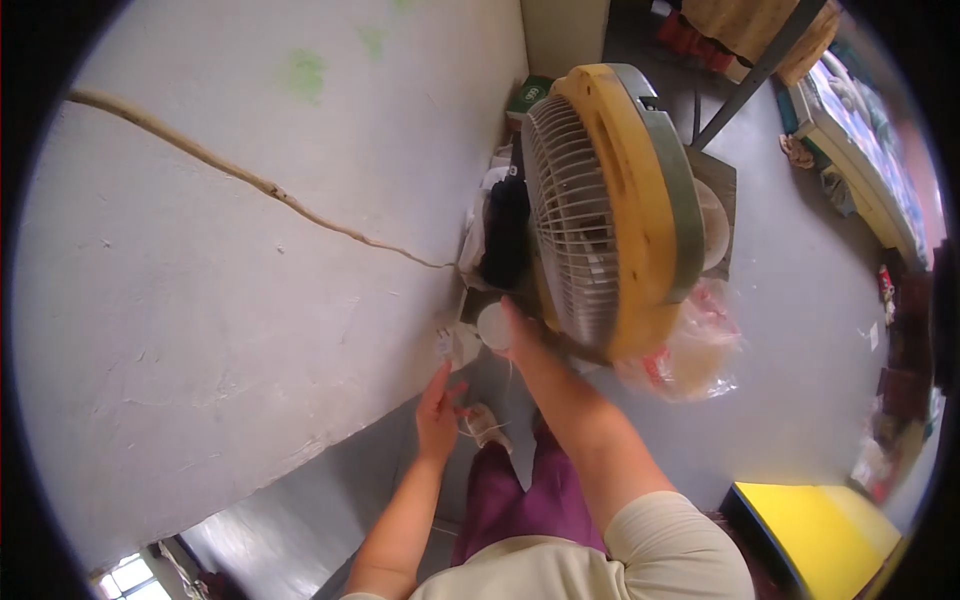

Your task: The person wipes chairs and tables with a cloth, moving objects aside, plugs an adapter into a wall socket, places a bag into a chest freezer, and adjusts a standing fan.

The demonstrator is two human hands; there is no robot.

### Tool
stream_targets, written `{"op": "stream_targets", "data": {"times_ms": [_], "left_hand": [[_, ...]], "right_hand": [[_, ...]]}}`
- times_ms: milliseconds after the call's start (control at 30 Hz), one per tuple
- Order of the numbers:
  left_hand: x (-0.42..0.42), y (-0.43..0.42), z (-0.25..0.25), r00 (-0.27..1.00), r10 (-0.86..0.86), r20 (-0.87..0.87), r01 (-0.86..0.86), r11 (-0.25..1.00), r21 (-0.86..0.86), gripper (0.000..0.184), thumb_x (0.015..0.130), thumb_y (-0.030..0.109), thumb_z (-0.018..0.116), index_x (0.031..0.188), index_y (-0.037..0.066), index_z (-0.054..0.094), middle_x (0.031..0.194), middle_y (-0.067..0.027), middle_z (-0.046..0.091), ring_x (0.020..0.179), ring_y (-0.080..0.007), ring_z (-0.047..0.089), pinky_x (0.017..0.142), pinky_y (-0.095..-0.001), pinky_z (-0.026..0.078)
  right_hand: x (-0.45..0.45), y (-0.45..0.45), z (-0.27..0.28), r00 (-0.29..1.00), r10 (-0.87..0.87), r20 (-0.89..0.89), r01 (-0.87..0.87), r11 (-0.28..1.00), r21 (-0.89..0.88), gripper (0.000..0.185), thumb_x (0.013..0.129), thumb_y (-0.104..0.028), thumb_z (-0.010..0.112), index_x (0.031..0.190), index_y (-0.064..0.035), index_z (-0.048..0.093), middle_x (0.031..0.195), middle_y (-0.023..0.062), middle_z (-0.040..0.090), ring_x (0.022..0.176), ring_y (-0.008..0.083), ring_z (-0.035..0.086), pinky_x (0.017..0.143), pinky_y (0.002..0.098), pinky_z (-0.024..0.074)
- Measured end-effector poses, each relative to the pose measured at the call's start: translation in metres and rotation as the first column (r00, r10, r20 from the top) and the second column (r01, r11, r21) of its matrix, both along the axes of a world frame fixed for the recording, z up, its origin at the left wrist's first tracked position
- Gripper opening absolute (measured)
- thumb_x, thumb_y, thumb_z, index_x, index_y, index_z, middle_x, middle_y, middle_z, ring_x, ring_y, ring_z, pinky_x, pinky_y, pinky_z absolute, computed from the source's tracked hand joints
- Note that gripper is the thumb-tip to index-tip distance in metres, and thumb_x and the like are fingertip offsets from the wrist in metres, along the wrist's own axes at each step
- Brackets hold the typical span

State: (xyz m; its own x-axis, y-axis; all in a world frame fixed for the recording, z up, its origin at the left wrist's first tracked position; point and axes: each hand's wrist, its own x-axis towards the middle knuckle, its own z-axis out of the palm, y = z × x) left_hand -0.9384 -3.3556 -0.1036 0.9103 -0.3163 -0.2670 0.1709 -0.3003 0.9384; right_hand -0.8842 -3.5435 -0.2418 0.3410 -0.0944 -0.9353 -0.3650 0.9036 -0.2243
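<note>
My right hand (pixel 514 332) is wrapped around a white round object (pixel 494 327), its flat pale face toward me; its exact kind I cannot make out. Lower and to the left, my left hand (pixel 437 415) has its fingers apart, close to the wall. A thin white cord (pixel 485 433) runs near its fingertips; whether they touch it I cannot tell. Just above that hand, a small white fitting (pixel 445 343) is on the wall. A large fan (pixel 640 210) with a yellow and green housing and white grille stands beyond my right forearm.
The white wall (pixel 250 330) with a long crack lies left. Dark cloth (pixel 506 232) and a green box (pixel 530 93) sit behind the fan. A clear plastic bag (pixel 690 350) lies right of it on the grey floor (pixel 780 370). A yellow board (pixel 820 535) is at lower right, a bed (pixel 860 150) at upper right.
</note>
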Motion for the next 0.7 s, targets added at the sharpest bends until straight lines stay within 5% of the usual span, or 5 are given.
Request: {"op": "stream_targets", "data": {"times_ms": [133, 333, 433, 567, 700], "left_hand": [[0.004, 0.005, 0.002, 1.000, -0.010, -0.016, 0.010, 1.000, -0.006, 0.051, 0.094, -0.005, 0.032, 0.141, 0.016, 0.042, 0.142, -0.0042, 0.044, 0.110, -0.0191, 0.059, 0.067, -0.0230, 0.052], [0.008, 0.010, 0.004, 0.999, -0.041, 0.007, 0.041, 0.999, -0.020, 0.052, 0.095, -0.005, 0.032, 0.141, 0.016, 0.041, 0.143, -0.0047, 0.043, 0.111, -0.0193, 0.058, 0.067, -0.0227, 0.051], [0.009, 0.012, 0.007, 0.997, -0.062, 0.043, 0.063, 0.998, -0.024, 0.052, 0.095, -0.005, 0.033, 0.141, 0.016, 0.041, 0.143, -0.0056, 0.043, 0.109, -0.0189, 0.059, 0.066, -0.0225, 0.051], [0.007, 0.018, 0.010, 0.983, -0.129, 0.131, 0.130, 0.992, 0.001, 0.050, 0.096, -0.003, 0.033, 0.140, 0.016, 0.042, 0.142, -0.0079, 0.043, 0.100, -0.0177, 0.062, 0.062, -0.0217, 0.049], [-0.002, 0.013, 0.056, 0.966, -0.208, 0.157, 0.217, 0.975, -0.043, 0.038, 0.096, -0.002, 0.034, 0.128, 0.009, 0.053, 0.136, -0.0104, 0.047, 0.083, -0.0158, 0.065, 0.056, -0.0207, 0.046]], "right_hand": [[0.019, -0.002, 0.010, 0.993, -0.001, -0.120, -0.007, 0.998, -0.066, 0.084, 0.070, -0.052, 0.077, 0.133, -0.0104, 0.041, 0.132, 0.0158, 0.043, 0.118, 0.0393, 0.046, 0.092, 0.0634, 0.0397], [0.018, 0.001, 0.005, 0.999, -0.017, -0.048, 0.013, 0.996, -0.086, 0.099, 0.070, -0.052, 0.076, 0.142, -0.0086, 0.024, 0.143, 0.0153, 0.033, 0.124, 0.0390, 0.043, 0.094, 0.0578, 0.0447], [0.001, 0.006, 0.007, 0.982, 0.042, -0.186, -0.090, 0.962, -0.258, 0.084, 0.078, -0.051, 0.068, 0.140, -0.0082, 0.030, 0.139, 0.0158, 0.039, 0.125, 0.0337, 0.043, 0.095, 0.0480, 0.0458], [-0.033, 0.036, 0.014, 0.994, 0.036, 0.098, -0.003, 0.947, -0.320, 0.059, 0.089, -0.046, 0.056, 0.131, -0.0066, 0.043, 0.124, 0.0136, 0.051, 0.117, 0.0242, 0.049, 0.090, 0.0396, 0.0452], [-0.060, 0.057, 0.110, 0.738, 0.115, 0.665, -0.216, 0.974, 0.072, 0.046, 0.093, -0.043, 0.052, 0.122, -0.0064, 0.051, 0.111, 0.0065, 0.057, 0.098, 0.0169, 0.056, 0.086, 0.0347, 0.0455]]}}
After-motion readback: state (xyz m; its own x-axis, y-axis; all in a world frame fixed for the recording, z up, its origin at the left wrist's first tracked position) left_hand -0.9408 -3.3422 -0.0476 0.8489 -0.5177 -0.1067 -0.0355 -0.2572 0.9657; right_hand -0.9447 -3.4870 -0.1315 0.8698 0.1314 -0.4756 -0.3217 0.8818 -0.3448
